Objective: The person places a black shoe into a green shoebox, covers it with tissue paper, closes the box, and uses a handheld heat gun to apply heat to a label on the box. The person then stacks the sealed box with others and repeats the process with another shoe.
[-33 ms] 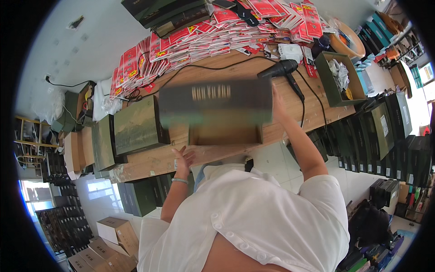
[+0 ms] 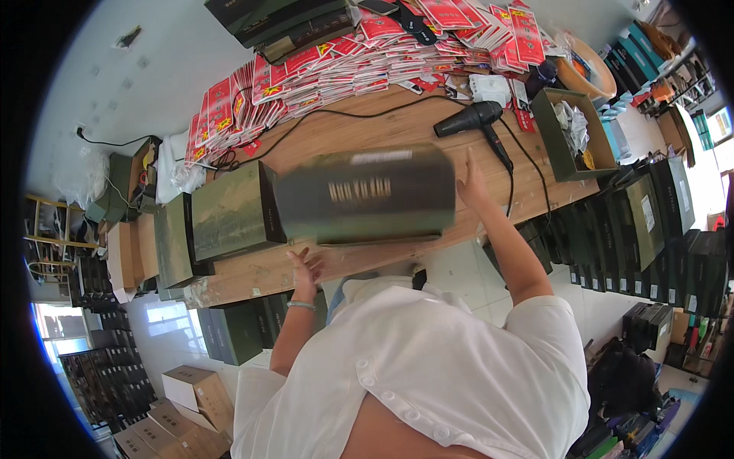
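A dark green shoebox-like carton (image 2: 365, 195) with pale lettering lies in front of me, smeared by motion. Its lid sits down over the base, so the inside is hidden. Beside its right end, my right hand (image 2: 474, 183) is upright with fingers stretched out; whether the thumb touches the carton I cannot tell. Below the carton's left front corner, near the table edge, my left hand (image 2: 307, 269) is spread and holds nothing. Two closed green boxes, a larger one (image 2: 233, 214) and one at its left (image 2: 174, 243), stand on the wooden table (image 2: 413, 118).
A black hair dryer (image 2: 470, 118) with its cord lies right of the carton. Piles of red printed packets (image 2: 336, 80) line the back. An open green box (image 2: 547, 138) with crumpled wrapping stands at the right. Stacked dark boxes (image 2: 612, 222) fill the floor there.
The lid, raised and tilted with the open base showing beneath it, has come down over the base. My right hand's fingers have moved off the lid's end. My left hand has barely moved.
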Action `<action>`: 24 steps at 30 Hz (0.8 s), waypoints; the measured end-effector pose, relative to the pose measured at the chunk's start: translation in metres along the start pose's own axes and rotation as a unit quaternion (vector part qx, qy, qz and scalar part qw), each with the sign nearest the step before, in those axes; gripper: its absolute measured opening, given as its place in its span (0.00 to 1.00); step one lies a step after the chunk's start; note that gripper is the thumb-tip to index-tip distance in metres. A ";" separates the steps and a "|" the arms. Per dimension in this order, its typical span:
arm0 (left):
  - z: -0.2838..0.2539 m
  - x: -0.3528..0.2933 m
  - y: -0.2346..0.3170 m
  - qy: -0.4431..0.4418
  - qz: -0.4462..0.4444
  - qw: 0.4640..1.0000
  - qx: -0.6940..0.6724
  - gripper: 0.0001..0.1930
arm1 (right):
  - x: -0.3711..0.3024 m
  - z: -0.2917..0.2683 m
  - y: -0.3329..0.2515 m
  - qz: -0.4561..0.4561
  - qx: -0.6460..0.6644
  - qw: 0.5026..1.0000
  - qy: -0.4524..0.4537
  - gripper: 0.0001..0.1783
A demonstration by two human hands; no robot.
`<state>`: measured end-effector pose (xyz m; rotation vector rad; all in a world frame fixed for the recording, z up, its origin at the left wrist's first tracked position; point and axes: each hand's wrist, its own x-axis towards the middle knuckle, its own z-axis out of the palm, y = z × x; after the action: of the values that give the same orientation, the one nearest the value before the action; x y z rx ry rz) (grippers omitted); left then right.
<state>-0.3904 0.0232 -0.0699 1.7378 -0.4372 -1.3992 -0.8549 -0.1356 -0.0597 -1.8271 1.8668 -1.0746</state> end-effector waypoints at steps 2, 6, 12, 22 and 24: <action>-0.008 0.009 0.003 0.038 0.030 0.999 -0.016 0.43 | -0.021 0.003 0.027 0.142 0.050 0.989 -0.002 0.31; 0.024 -0.005 0.048 -0.035 0.074 0.997 -0.009 0.38 | -0.059 0.005 -0.011 0.306 0.196 0.928 -0.087 0.26; 0.063 0.031 0.044 -0.082 0.178 0.963 0.183 0.34 | -0.081 0.038 -0.067 0.282 0.122 0.947 -0.094 0.33; 0.024 0.161 0.074 -0.106 0.078 0.947 0.292 0.33 | -0.038 -0.010 -0.181 0.173 0.234 0.950 -0.109 0.25; 0.000 0.197 0.065 -0.064 0.139 0.965 0.215 0.32 | -0.026 -0.017 -0.215 0.068 0.242 0.962 -0.106 0.23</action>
<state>-0.3137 -0.1555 -0.1429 1.8350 -1.0806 -1.2774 -0.7095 -0.0847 0.0931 -1.4452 1.4249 -1.1158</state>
